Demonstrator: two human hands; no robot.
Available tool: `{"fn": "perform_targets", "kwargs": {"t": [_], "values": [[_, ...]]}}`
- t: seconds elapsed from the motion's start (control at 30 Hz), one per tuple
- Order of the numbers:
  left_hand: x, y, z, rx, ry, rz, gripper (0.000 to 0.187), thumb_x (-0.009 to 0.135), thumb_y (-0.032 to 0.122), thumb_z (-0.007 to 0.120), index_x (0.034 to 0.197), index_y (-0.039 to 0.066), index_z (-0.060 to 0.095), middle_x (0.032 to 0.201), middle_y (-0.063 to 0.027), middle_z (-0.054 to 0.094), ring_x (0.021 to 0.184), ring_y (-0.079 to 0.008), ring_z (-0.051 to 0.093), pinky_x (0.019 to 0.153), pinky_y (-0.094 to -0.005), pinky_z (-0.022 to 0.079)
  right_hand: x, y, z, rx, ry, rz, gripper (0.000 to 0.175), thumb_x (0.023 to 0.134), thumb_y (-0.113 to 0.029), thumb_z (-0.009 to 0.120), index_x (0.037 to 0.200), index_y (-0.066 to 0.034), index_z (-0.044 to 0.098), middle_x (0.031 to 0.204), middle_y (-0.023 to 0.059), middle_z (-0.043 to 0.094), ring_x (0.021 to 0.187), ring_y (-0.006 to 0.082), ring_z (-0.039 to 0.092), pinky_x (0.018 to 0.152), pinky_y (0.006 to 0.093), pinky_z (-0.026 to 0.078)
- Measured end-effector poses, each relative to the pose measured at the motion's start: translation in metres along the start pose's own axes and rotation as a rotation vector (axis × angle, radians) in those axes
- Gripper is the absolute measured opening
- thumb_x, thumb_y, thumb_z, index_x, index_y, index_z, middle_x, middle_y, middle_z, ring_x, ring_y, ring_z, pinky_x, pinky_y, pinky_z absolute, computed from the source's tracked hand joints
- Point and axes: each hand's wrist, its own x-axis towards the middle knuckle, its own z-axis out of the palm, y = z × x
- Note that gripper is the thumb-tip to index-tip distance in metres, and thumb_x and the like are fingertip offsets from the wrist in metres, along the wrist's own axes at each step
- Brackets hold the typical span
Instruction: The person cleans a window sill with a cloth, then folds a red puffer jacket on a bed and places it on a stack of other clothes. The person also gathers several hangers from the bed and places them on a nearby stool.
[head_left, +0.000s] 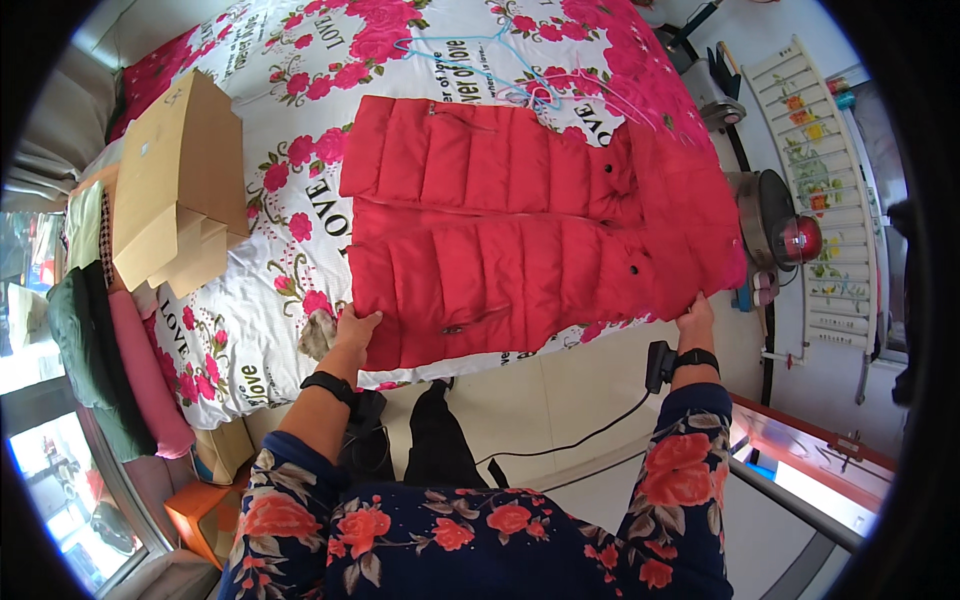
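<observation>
A red quilted hooded vest (480, 262) lies spread over the bed, its hood to the right and its hem to the left. My left hand (358, 327) grips the near corner of the hem. At the hood's near edge, my right hand (696, 312) pinches the red fabric. The vest's front shows a long zip, two dark snaps and two zipped pockets. Beyond its far side lie a blue wire hanger (480, 56) and a pink hanger (592, 94). A small crumpled grey-beige cloth (318, 334) sits beside my left hand.
The bed has a rose-patterned sheet (277, 120). An open cardboard box (180, 172) stands on its left part, near folded clothes (105, 360). At right are a round pan-like appliance (765, 217) and a flower-decorated radiator (814, 187). A cable (570, 450) runs to my right wrist.
</observation>
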Motion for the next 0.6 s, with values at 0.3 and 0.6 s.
{"fn": "perform_targets", "kwargs": {"t": [0.3,0.6], "values": [[0.0,-0.012,-0.005,0.118,-0.08,-0.029,0.05,0.072,0.011,0.063,0.115,0.003,0.04,0.103,-0.0133,0.054,0.09,-0.0231,0.055,0.076,-0.0349,0.047,-0.061,0.014,0.006,-0.383,-0.072,0.062,0.082,0.065,-0.054,0.064,0.128,-0.0158,0.027,0.128,0.0061,0.033,0.107,0.0297,0.039,0.08,0.052,0.036],[-0.002,-0.036,-0.02,0.445,-0.067,0.058,0.049,0.065,0.015,0.068,0.107,-0.001,0.049,0.094,-0.0151,0.059,0.085,-0.0233,0.058,0.073,-0.0318,0.046,-0.083,0.069,0.02,-0.507,-0.031,-0.36,0.106,0.052,-0.016,0.081,0.13,0.0058,0.013,0.128,0.0192,0.03,0.115,0.026,0.036,0.096,0.0322,0.031]]}}
